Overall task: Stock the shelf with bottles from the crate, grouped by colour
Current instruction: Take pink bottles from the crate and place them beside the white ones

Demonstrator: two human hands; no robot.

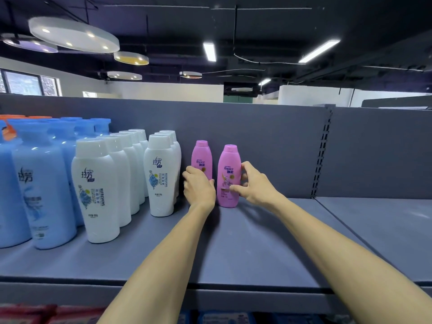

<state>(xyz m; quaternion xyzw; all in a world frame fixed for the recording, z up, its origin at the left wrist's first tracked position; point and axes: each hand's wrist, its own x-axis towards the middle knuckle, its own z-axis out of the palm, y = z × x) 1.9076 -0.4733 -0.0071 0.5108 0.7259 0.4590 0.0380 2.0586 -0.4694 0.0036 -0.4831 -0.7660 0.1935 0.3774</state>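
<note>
Two pink bottles stand upright near the back panel of the grey shelf [245, 249]. My left hand [198, 187] grips the left pink bottle [201, 157] low on its body, hiding its base. My right hand [253, 185] holds the right pink bottle [229, 169] from its right side, thumb across the label and fingers behind. To the left stand rows of white bottles [98, 190] and then blue bottles [44, 195]. The crate is not in view.
Orange caps [14, 116] show behind the blue bottles at the far left. The shelf stretches bare to the right of the pink bottles, past a slotted upright [323, 150]. Packages in red and blue [210, 318] show on a lower shelf.
</note>
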